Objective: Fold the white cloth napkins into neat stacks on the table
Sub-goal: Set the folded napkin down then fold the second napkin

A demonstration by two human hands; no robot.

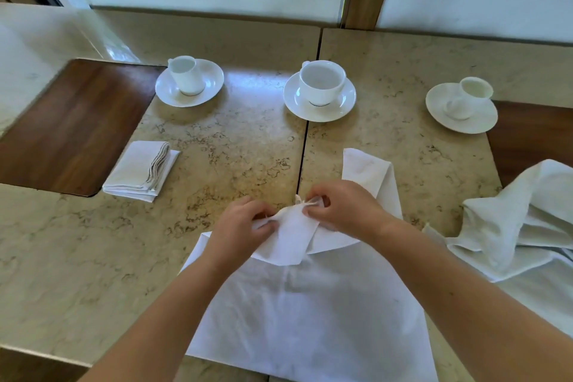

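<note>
A white cloth napkin (310,313) lies spread on the marble table (217,139) in front of me, its far part folded back toward me and another flap reaching away behind my right hand. My left hand (240,226) pinches the folded edge at its left. My right hand (341,211) pinches the same edge by a corner, close to the left hand. A neat stack of folded napkins (141,170) sits at the left. A crumpled heap of unfolded napkins (521,220) lies at the right.
Three white cups on saucers stand across the far side: left cup (187,76), middle cup (321,82), right cup (468,96). Dark wooden insets (68,127) lie at the left and far right. A seam between two table slabs runs down the middle.
</note>
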